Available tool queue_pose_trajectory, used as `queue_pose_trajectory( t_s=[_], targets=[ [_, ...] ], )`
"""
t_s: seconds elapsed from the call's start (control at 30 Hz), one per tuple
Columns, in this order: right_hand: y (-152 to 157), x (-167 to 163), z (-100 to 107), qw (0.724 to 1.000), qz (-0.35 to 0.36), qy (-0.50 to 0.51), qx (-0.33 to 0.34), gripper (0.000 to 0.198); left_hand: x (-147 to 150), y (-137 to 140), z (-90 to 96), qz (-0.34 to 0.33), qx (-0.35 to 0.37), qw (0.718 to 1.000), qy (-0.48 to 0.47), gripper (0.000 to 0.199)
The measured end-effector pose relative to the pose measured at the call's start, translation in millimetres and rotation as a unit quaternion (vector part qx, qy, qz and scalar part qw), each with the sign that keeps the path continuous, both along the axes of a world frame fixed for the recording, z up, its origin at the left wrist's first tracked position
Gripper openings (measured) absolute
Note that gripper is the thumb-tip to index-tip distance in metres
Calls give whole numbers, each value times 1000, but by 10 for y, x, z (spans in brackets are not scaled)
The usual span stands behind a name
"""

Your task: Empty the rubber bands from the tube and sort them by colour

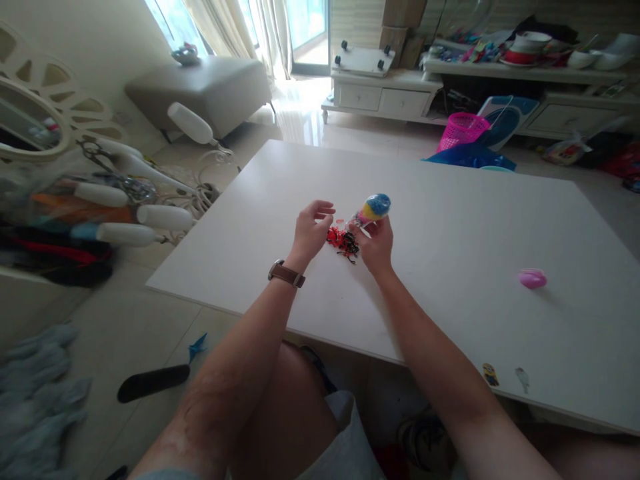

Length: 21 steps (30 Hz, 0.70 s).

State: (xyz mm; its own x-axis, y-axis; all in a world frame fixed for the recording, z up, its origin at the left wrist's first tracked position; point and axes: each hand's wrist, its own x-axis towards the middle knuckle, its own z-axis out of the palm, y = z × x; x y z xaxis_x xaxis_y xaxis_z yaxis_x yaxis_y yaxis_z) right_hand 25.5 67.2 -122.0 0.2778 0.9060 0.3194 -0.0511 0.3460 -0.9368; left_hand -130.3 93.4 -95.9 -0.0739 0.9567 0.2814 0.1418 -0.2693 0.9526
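A broad white table (450, 227) fills the middle of the view, seen from a seated person's position; clock directions here run around the view's centre, with twelve at the top. Beyond it, from twelve to two o'clock, a low white cabinet (359, 97) stands along the far wall. At about half past ten sits a grey padded bench (205, 90). Between nine and ten o'clock, a lamp with long white shades (167, 217) is beside the table. A bright pink mesh basket (463, 129) stands at two o'clock, past the table's far edge.

Both bare hands are near the centre, above the table. The right hand (379, 243) grips a clear packet (375, 208) with blue, yellow and pink contents; the packet tilts, its rounded blue end pointing toward one o'clock. The left hand (311, 230), just left of centre, is loosely half-curled with its fingers apart; whether its fingertips touch anything cannot be told. A brown-strapped watch (287, 273) circles that wrist. Between the hands lies a tangled red-and-black heap (345, 241) of small, thin pieces. At three o'clock, well apart, rests a rounded pink object (533, 279). Toward four o'clock, a tiny yellow-and-blue figure (490, 375) and a pale cutout (522, 379) lie near the table's near edge.
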Motion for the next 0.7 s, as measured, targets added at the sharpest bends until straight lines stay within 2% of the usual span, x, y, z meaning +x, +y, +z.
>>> queue_pose_trajectory(
  t_s=[0.27,0.43,0.7],
  targets=[
    [1,11,-1,1000,-15,-1,7,42,23,-67,32,-17,-31,999,35,25],
    [-4,16,-7,1000,-7,-10,8,40,35,-80,10,-45,-67,997,17,27],
    [35,12,-87,998,-17,-40,43,47,27,-96,-2,-33,-118,992,27,29]
  ],
)
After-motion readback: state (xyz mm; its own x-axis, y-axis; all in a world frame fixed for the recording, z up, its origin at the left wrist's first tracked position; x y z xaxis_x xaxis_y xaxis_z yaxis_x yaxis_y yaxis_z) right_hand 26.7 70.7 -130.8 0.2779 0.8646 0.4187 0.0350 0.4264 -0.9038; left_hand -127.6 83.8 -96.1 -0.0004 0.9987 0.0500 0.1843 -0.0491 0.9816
